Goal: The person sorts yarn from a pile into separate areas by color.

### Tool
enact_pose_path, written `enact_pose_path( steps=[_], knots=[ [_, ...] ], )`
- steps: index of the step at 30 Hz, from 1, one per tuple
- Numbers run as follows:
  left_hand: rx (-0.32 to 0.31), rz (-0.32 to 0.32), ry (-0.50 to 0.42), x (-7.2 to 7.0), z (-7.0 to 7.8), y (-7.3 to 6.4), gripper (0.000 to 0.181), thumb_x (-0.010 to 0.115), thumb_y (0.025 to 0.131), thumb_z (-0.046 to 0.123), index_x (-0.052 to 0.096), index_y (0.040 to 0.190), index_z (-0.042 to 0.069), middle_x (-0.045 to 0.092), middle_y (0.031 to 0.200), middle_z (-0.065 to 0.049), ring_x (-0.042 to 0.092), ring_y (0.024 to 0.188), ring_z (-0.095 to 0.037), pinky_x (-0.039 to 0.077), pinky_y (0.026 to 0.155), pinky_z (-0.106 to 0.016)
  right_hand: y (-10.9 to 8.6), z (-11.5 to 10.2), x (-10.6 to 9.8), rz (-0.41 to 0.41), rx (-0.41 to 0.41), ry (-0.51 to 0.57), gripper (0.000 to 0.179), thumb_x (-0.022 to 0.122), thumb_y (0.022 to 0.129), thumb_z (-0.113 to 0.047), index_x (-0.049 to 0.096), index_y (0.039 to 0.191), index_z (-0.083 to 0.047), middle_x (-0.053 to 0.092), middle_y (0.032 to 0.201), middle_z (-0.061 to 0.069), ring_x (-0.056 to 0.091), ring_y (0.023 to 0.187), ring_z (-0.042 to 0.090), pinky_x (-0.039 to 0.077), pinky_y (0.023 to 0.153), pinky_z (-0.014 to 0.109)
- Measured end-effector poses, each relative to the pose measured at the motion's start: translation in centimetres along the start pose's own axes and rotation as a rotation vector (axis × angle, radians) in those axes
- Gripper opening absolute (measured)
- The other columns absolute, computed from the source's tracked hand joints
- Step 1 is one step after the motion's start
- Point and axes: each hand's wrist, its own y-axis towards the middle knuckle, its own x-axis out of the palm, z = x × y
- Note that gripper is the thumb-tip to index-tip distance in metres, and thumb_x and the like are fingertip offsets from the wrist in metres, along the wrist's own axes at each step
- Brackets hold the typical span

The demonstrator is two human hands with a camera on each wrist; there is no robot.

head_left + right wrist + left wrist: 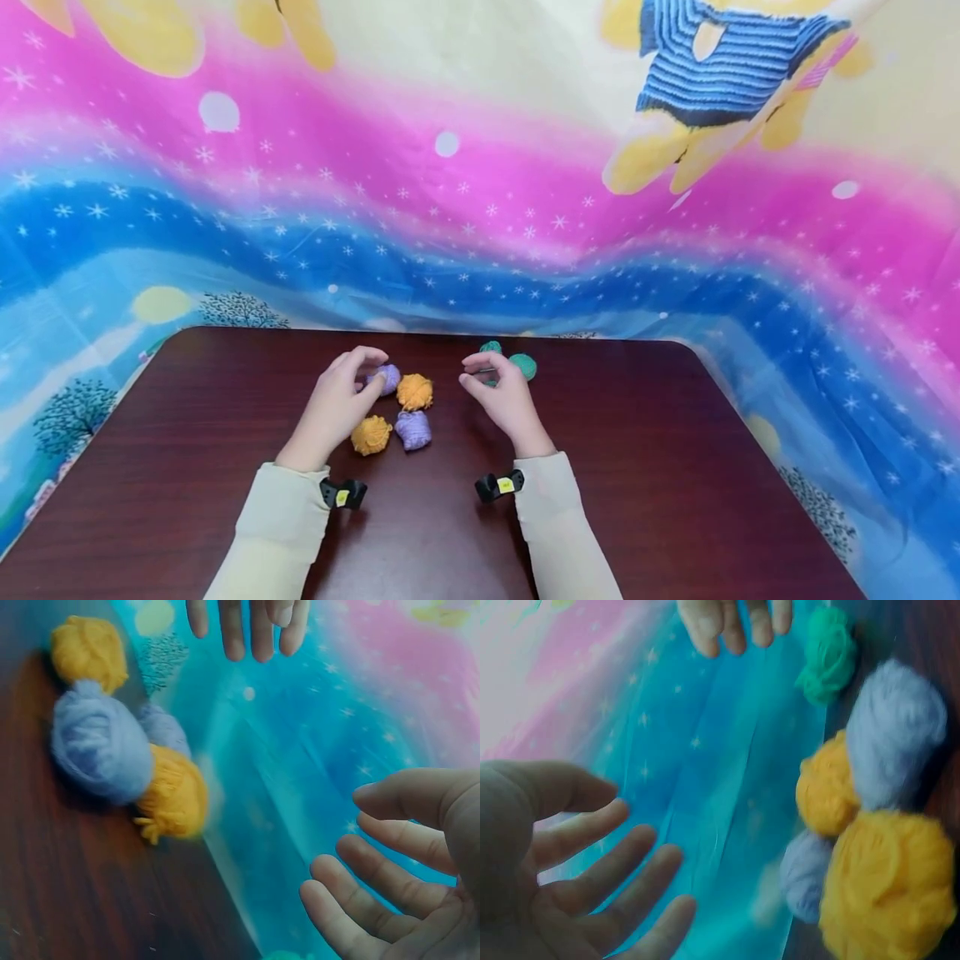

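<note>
A: Where does the yarn lie?

B: Take the nearer purple ball [413, 430] as the marker. The farther orange ball [415, 392] sits right behind it, the nearer orange ball [371, 435] just to its left, and the farther purple ball [389, 379] behind and to its left.

A: And the green yarn?

B: Behind and right of the marker, well apart: a round green ball [522, 367] and a second green ball [491, 346], partly covered by the right hand [507, 398].

A: Is that hand gripping anything?

B: No, its fingers are loosely bent, with thumb and fingertips apart. It hovers right of the marker. The left hand [341, 407] is likewise loose and unloaded, raised to the marker's left.

A: What is under the marker?

B: A dark brown table [637, 450]; behind it hangs a colourful printed cloth [525, 208].
</note>
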Motion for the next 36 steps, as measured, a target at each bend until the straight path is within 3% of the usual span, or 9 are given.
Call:
enact_pose_path(
  steps=[8,15,25,29,36],
  knots=[
    [-0.062,-0.118,0.066,-1.5,-2.1,0.1,0.032,0.063,0.101,0.016,0.059,0.13,0.003,0.06,0.131,-0.021,0.062,0.116,-0.04,0.053,0.095,-0.055,0.0,1.7,2.3,-0.071,0.064,0.029,0.031,0.074,0.094,-0.014,0.067,0.123,-0.004,0.068,0.119,0.014,0.066,0.105,0.027,0.057,0.089,0.041],
    [-0.091,-0.252,0.012,-2.2,-4.1,0.1,0.035,0.071,0.096,0.02,0.064,0.126,0.004,0.067,0.121,-0.018,0.067,0.108,-0.033,0.055,0.091,-0.05,0.1,3.5,3.8,-0.113,0.049,0.048,0.037,0.074,0.093,-0.014,0.063,0.127,-0.001,0.065,0.124,0.017,0.065,0.111,0.032,0.056,0.092,0.042],
    [-0.089,-0.428,-0.073,-2.3,-6.7,-0.2,0.046,0.077,0.092,0.024,0.064,0.128,-0.001,0.065,0.126,-0.019,0.065,0.111,-0.033,0.056,0.091,-0.046,0.5,4.5,4.8,-0.155,0.062,0.124,0.044,0.072,0.093,-0.004,0.058,0.132,0.008,0.06,0.129,0.029,0.061,0.115,0.046,0.052,0.098,0.052],
    [-0.091,-0.478,-0.082,-2.2,-6.9,-0.3,0.048,0.079,0.09,0.024,0.064,0.128,-0.001,0.066,0.124,-0.017,0.064,0.112,-0.034,0.056,0.092,-0.046,0.7,4.8,5.2,-0.15,0.065,0.126,0.045,0.074,0.092,-0.007,0.06,0.133,0.004,0.062,0.129,0.024,0.062,0.115,0.041,0.051,0.1,0.048],
    [-0.098,-0.501,-0.064,-1.7,-6.9,-0.3,0.051,0.082,0.087,0.026,0.065,0.128,0.002,0.066,0.124,-0.015,0.064,0.112,-0.035,0.054,0.094,-0.049,1.4,4.9,6.1,-0.172,0.047,0.051,0.045,0.079,0.09,-0.016,0.064,0.132,-0.009,0.064,0.128,0.01,0.063,0.114,0.026,0.051,0.1,0.04]
  ],
)
